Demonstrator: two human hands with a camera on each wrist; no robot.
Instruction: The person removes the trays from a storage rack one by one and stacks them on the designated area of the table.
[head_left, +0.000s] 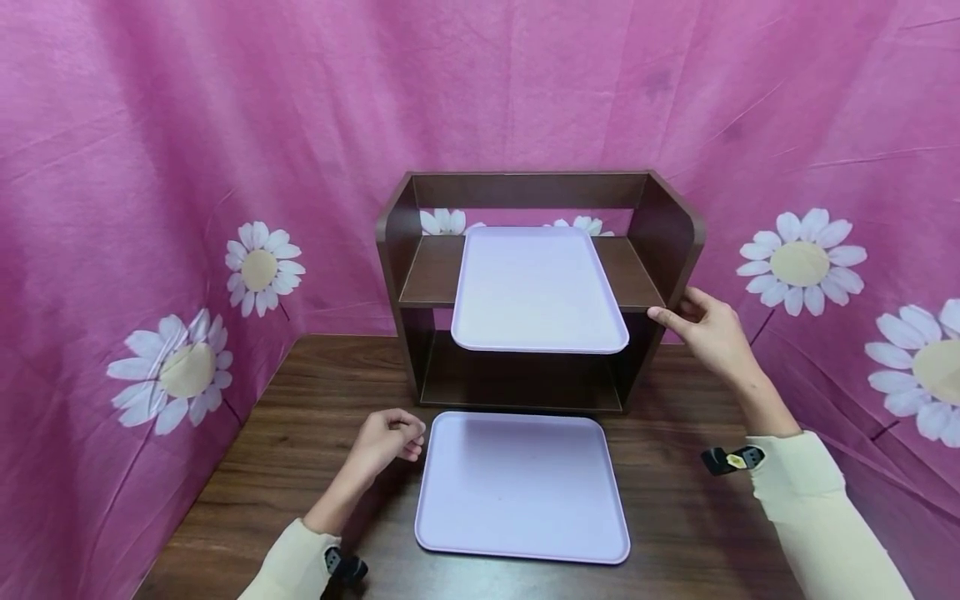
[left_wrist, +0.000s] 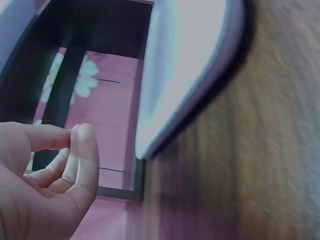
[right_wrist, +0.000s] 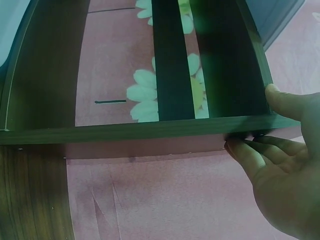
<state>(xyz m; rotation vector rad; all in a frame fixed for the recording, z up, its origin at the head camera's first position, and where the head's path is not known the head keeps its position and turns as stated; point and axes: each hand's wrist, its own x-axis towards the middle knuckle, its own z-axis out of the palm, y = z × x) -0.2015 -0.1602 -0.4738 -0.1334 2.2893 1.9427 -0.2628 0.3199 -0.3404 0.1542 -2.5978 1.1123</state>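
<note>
A dark brown two-tier shelf [head_left: 666,229] stands on the table. My right hand [head_left: 712,333] grips its right side panel, thumb on the front edge and fingers round the outer face, as the right wrist view also shows on the panel edge [right_wrist: 150,129]. One pale lilac tray [head_left: 536,287] lies on the middle board and juts out over the front. A second lilac tray [head_left: 521,492] lies flat on the table before the shelf. Just left of it hovers my left hand [head_left: 384,442], fingers loosely curled and thumb meeting a fingertip, holding nothing.
The wooden table [head_left: 300,433] has its left edge beside a pink curtain [head_left: 315,100] printed with daisies, which hangs behind the shelf and along both sides. Below the middle board, the lower compartment [head_left: 517,383] faces the front. Both wrists wear small black devices [head_left: 723,461].
</note>
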